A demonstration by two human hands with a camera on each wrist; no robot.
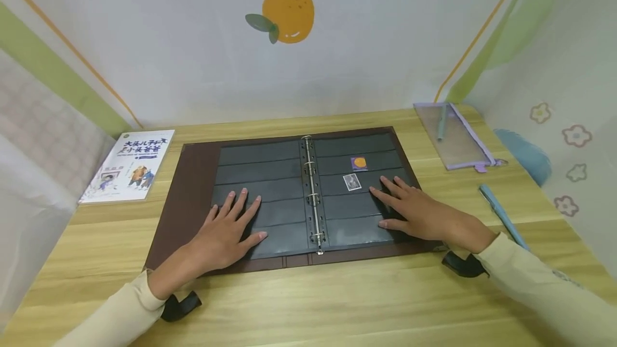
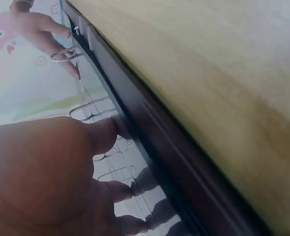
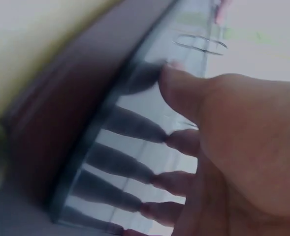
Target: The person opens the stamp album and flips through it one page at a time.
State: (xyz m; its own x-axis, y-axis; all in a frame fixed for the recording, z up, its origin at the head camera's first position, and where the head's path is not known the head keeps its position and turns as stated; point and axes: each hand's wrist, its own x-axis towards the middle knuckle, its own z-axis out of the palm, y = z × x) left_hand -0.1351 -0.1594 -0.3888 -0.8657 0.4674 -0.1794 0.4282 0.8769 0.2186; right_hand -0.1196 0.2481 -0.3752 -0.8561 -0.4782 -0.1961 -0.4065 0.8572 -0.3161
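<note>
A brown ring binder point(image 1: 197, 170) lies open on the table, with black pocket pages on both sides of its metal rings point(image 1: 312, 197). My left hand point(image 1: 226, 234) rests on the left page with its fingers spread. On the right page my right hand point(image 1: 414, 210) lies with straight, spread fingers. Two stamps show on that page: a purple one with an orange disc point(image 1: 359, 163) and a grey-and-white one point(image 1: 352, 182), tilted, near the right fingertips. Both wrist views show fingertips point(image 3: 181, 142) meeting their reflections on the glossy page.
A thin illustrated booklet point(image 1: 127, 167) lies at the back left of the wooden table point(image 1: 328, 304). At the back right is a purple-edged mesh zip pouch point(image 1: 455, 138) with a pen-like item point(image 1: 442, 122) in it. A blue-green pen point(image 1: 503, 216) lies beside the right forearm.
</note>
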